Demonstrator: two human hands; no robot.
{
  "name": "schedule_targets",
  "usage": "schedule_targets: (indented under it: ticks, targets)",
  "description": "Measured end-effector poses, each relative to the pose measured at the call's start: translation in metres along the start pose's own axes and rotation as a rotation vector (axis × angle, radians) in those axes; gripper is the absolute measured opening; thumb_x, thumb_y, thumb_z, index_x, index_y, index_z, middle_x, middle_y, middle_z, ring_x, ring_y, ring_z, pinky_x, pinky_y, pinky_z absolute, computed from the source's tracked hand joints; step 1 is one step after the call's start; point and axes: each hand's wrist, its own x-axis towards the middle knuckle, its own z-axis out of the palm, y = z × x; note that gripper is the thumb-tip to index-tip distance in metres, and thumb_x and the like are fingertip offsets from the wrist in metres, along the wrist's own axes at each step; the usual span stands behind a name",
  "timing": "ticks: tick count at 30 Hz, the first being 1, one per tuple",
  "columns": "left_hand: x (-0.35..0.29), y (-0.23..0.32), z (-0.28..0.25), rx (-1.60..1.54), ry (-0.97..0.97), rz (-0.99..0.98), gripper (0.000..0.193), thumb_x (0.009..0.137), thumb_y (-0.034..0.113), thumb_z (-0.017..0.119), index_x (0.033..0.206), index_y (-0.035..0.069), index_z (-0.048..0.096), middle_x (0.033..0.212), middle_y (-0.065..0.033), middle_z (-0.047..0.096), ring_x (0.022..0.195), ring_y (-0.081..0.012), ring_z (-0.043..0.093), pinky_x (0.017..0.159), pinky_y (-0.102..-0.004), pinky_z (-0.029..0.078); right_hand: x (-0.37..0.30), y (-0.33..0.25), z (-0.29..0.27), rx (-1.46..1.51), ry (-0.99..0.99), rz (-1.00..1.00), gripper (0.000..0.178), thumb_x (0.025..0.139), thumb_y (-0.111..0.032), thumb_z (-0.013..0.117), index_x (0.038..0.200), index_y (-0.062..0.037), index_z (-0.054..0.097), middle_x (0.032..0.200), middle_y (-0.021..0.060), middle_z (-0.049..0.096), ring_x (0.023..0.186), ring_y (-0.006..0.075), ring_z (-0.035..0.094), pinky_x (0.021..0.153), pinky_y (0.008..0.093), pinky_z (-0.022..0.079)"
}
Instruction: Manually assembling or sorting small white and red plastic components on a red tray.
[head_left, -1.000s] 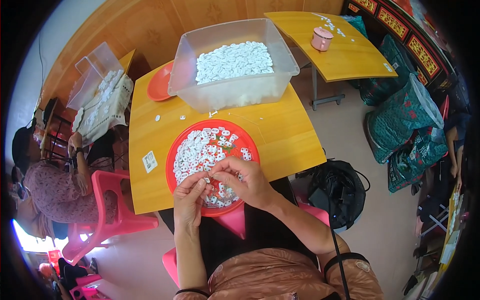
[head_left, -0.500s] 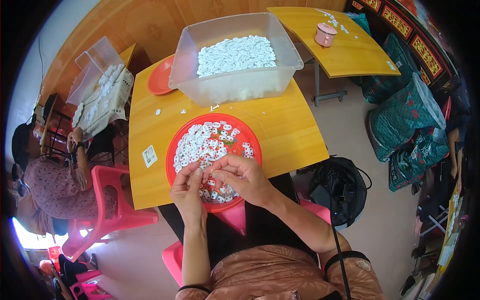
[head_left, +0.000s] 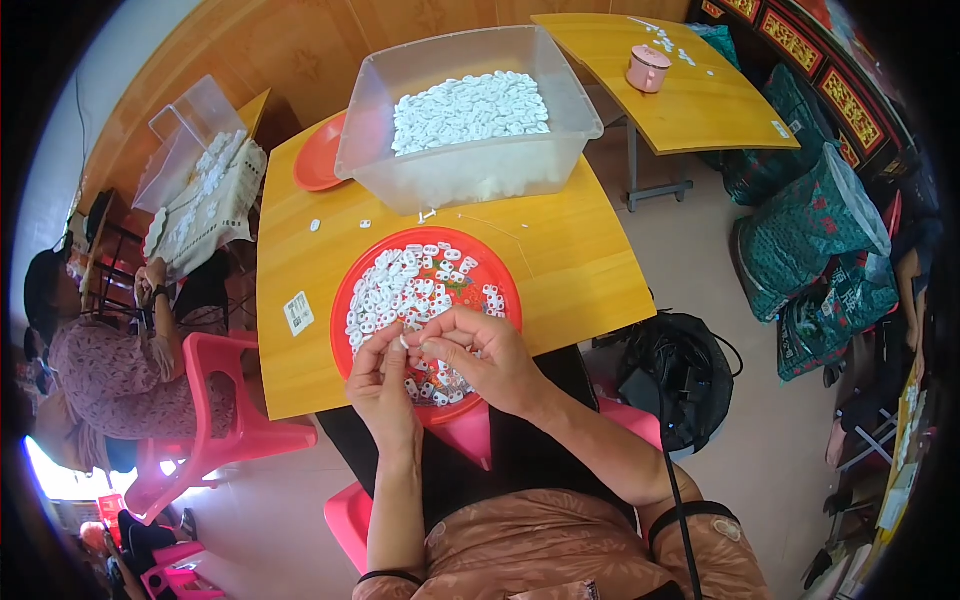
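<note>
Over the near part of a round red tray [head_left: 512, 290], both of my hands meet with fingertips almost touching. My left hand [head_left: 384, 385] pinches a small white piece [head_left: 404, 342] between thumb and forefinger. Thumb and forefinger of my right hand [head_left: 485, 360] are pressed together beside it; what they hold is hidden or too small to name. Many small white oval plastic pieces [head_left: 385, 285] with two holes or dots lie heaped on the tray's left side. Several more are scattered over its printed bottom at the right and under my hands.
Behind the tray stands a large clear plastic bin [head_left: 470, 170] of white pieces, beside a red plate [head_left: 320, 160]. A second yellow table [head_left: 700, 110] holds a pink lidded cup [head_left: 648, 70]. Green sacks [head_left: 810, 230] are at right. Another person [head_left: 130, 370] sits at left near a pink chair [head_left: 215, 400].
My left hand has shifted slightly to the right and turned a little, and the white piece at its fingertips shows more clearly. My right hand has barely moved.
</note>
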Motion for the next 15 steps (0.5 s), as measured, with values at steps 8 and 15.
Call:
schedule_targets:
  ticks: [8, 15]
  targets:
    - [-0.0082, 0.0058, 0.0067, 0.041, -0.044, -0.022, 0.030, 0.104, 0.002, 0.062, 0.133, -0.005, 0.068, 0.118, -0.0141, 0.075, 0.100, -0.0117, 0.070, 0.087, -0.0259, 0.056, 0.0016, 0.0023, -0.0017, 0.069, 0.047, -0.023, 0.017, 0.104, -0.010, 0.066, 0.112, 0.0050, 0.068, 0.100, 0.0100, 0.078, 0.097, 0.0086, 0.071, 0.082, 0.0246, 0.056]
    - [-0.0001, 0.0055, -0.0003, -0.069, -0.010, -0.130, 0.028, 0.105, 0.006, 0.063, 0.130, -0.003, 0.069, 0.101, -0.0089, 0.076, 0.089, -0.0106, 0.070, 0.083, -0.0248, 0.056, 0.0040, 0.0030, -0.0045, 0.091, 0.030, -0.005, 0.011, 0.105, -0.004, 0.062, 0.112, 0.0040, 0.064, 0.107, 0.0093, 0.074, 0.101, 0.0115, 0.071, 0.089, 0.0253, 0.057]
